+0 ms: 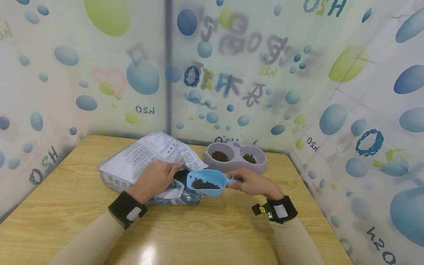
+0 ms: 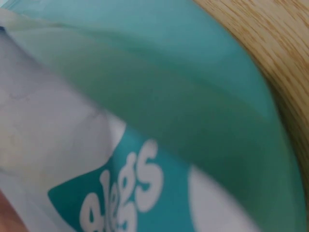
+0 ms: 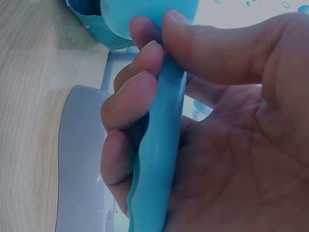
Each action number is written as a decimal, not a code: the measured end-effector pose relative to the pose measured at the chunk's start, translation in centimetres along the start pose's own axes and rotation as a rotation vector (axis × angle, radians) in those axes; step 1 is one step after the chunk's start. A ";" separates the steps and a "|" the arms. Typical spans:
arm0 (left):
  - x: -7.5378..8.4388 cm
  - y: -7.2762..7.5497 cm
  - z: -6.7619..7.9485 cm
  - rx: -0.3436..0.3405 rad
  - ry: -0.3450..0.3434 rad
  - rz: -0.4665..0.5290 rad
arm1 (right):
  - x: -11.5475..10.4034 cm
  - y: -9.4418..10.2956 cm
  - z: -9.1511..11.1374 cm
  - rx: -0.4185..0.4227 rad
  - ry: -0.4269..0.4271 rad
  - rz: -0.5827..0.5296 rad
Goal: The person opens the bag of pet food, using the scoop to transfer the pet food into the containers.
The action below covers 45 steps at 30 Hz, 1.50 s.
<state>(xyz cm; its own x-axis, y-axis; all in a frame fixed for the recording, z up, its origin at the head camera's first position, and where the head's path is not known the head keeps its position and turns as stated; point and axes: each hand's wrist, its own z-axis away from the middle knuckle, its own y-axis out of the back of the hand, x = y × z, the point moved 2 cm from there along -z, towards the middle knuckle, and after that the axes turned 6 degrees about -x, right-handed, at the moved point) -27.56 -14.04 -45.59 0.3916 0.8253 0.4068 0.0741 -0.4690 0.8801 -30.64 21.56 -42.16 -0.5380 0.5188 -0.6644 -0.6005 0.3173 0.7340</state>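
1. grasping blue scoop by its handle in right hand, brown kibble inside.
2. gripping white bag with left hand, at nine o'clock from scoop.
3. at two o'clock from scoop, lilac double bowl.

1. Here's the scoop: smooth plastic, softly glossy!
2. And the bag: creased, shiny plastic film.
3. Double bowl: smooth, matt plastic.
4. Pellets: rough, dull.
5. Surface: wood-grained with a glossy sheen!
6. Wrist straps: matt cloth.
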 end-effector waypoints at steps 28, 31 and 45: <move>0.1 -0.1 0.0 0.005 -0.004 -0.002 | -0.1 1.1 1.0 0.117 -0.080 -0.030; 0.2 0.0 0.0 0.006 -0.005 -0.008 | 0.0 1.3 1.1 0.142 -0.079 -0.021; 0.1 0.0 -0.1 0.017 -0.028 -0.011 | 0.4 2.3 2.0 0.219 -0.092 -0.013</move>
<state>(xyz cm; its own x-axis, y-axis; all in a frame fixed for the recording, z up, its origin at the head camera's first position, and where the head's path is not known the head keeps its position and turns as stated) -27.62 -13.86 -45.55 0.4164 0.8212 0.3903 0.0938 -0.4657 0.8799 -31.02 24.06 -40.45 -0.4693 0.5803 -0.6656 -0.4587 0.4840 0.7453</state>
